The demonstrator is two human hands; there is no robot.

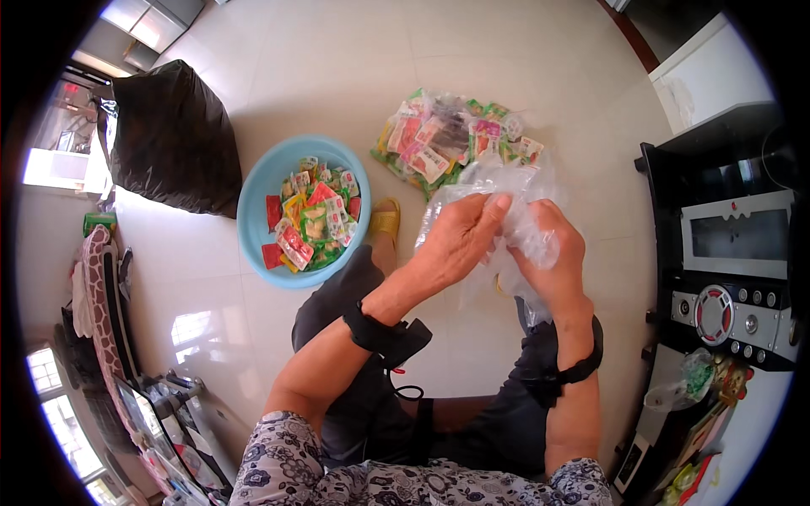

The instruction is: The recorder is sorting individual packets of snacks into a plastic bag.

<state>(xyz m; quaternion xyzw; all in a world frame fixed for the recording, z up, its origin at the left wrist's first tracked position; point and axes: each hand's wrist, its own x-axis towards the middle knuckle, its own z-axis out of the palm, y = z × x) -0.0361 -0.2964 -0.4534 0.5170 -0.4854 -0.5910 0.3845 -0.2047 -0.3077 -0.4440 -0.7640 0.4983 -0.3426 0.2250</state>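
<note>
Both hands grip a crumpled clear plastic bag in front of me. My left hand has its thumb and fingers pinched on the film, and my right hand is closed around another part of it. Just beyond lies a heap of small snack packets, green, red and white, partly under clear film on the floor. To the left stands a light blue plastic basin holding loose snack packets. What lies beneath the bag is hidden.
A large black plastic bag stands upright left of the basin. My foot in a yellow slipper is beside the basin. A black cabinet with a silver-panelled device runs along the right. A metal-framed rack is at lower left.
</note>
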